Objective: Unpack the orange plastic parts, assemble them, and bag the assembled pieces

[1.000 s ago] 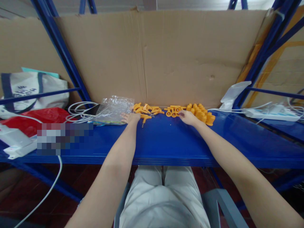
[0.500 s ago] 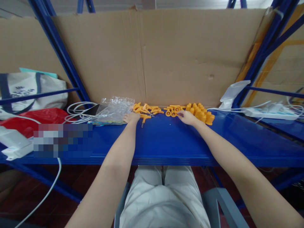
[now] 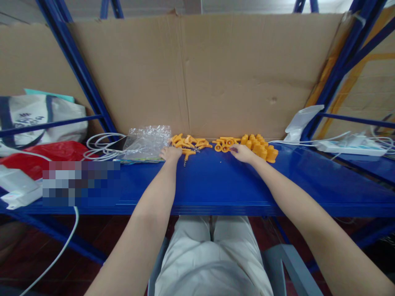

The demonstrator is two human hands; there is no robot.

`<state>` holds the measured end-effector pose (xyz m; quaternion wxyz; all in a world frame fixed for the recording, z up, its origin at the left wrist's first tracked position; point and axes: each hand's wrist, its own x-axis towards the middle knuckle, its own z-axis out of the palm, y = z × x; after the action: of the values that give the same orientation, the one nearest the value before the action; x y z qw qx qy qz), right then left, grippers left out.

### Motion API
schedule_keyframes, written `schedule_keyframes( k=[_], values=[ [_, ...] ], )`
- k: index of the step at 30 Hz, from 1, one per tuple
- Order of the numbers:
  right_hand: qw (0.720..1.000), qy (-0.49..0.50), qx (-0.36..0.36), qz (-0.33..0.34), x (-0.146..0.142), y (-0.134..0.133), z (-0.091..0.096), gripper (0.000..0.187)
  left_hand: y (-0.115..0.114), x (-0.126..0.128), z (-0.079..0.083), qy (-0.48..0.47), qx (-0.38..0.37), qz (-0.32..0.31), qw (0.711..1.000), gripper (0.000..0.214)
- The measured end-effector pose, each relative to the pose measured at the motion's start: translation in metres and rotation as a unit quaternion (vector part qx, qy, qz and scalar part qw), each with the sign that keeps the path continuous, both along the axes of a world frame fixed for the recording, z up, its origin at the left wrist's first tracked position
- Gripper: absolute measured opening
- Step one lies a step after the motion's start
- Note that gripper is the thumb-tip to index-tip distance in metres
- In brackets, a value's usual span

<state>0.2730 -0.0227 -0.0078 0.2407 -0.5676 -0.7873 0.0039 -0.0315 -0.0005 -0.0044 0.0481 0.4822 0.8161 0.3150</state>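
My left hand (image 3: 171,153) lies on the blue shelf between a clear plastic bag (image 3: 143,144) and a loose pile of orange corkscrews (image 3: 188,142). Its fingers look outstretched, with nothing visible in them. One corkscrew (image 3: 189,152) with a T-shaped handle lies in front, beside this hand, its metal spiral towards me. My right hand (image 3: 243,153) rests at a cluster of orange pieces with round hollow ends (image 3: 225,148). Slightly curved and apart, its fingers are beside the nearest piece; whether they touch it is unclear. Behind this hand is a block of orange knobbed pieces (image 3: 261,146).
A cardboard sheet (image 3: 216,74) closes off the back of the blue shelf (image 3: 210,185). Blue metal posts (image 3: 77,61) flank it. White cables (image 3: 95,146), a red bag (image 3: 55,150) and a cloth bag (image 3: 61,119) are at left; a white power strip (image 3: 354,147) is at right.
The clear plastic bag has shifted slightly left, away from the corkscrews. Both hands stay in nearly the same places.
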Motion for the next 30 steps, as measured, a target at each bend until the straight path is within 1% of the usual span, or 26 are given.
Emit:
schedule_keyframes(
  k=[4, 9, 12, 15, 17, 19, 22, 24, 26, 28, 30],
  values=[
    [1.000, 0.006, 0.009, 0.003, 0.001, 0.001, -0.001, 0.030, -0.006, 0.005, 0.005, -0.003, 0.059, -0.019, 0.998, 0.056],
    [1.000, 0.029, -0.007, -0.002, 0.000, -0.001, 0.001, 0.031, -0.012, 0.011, 0.020, 0.038, 0.129, -0.094, 0.986, 0.054],
    [1.000, 0.022, -0.006, -0.009, -0.001, -0.002, 0.002, 0.034, -0.012, 0.018, 0.028, 0.072, 0.163, -0.162, 0.971, 0.060],
    [1.000, 0.005, 0.001, -0.014, -0.002, -0.003, 0.003, 0.034, -0.013, 0.027, 0.034, 0.100, 0.193, -0.247, 0.944, 0.062],
    [1.000, 0.001, 0.007, -0.018, -0.002, -0.002, 0.002, 0.034, -0.014, 0.034, 0.036, 0.114, 0.202, -0.305, 0.924, 0.056],
    [1.000, 0.002, 0.009, -0.019, -0.001, -0.001, 0.002, 0.035, -0.016, 0.041, 0.037, 0.124, 0.200, -0.349, 0.907, 0.046],
    [0.999, 0.021, 0.015, -0.032, 0.002, 0.002, 0.001, 0.035, -0.020, 0.049, 0.038, 0.139, 0.166, -0.392, 0.894, 0.032],
    [0.998, 0.036, 0.019, -0.050, 0.005, 0.003, 0.000, 0.034, -0.022, 0.053, 0.038, 0.157, 0.106, -0.430, 0.882, 0.026],
    [0.997, 0.042, 0.019, -0.061, 0.007, 0.005, 0.000, 0.034, -0.023, 0.056, 0.035, 0.178, 0.026, -0.462, 0.868, 0.022],
    [0.997, 0.046, 0.022, -0.056, 0.009, 0.008, -0.002, 0.034, -0.022, 0.057, 0.032, 0.192, -0.047, -0.471, 0.860, 0.021],
    [0.997, 0.054, 0.029, -0.042, 0.011, 0.011, -0.004, 0.036, -0.020, 0.058, 0.028, 0.195, -0.087, -0.472, 0.855, 0.021]
  ],
)
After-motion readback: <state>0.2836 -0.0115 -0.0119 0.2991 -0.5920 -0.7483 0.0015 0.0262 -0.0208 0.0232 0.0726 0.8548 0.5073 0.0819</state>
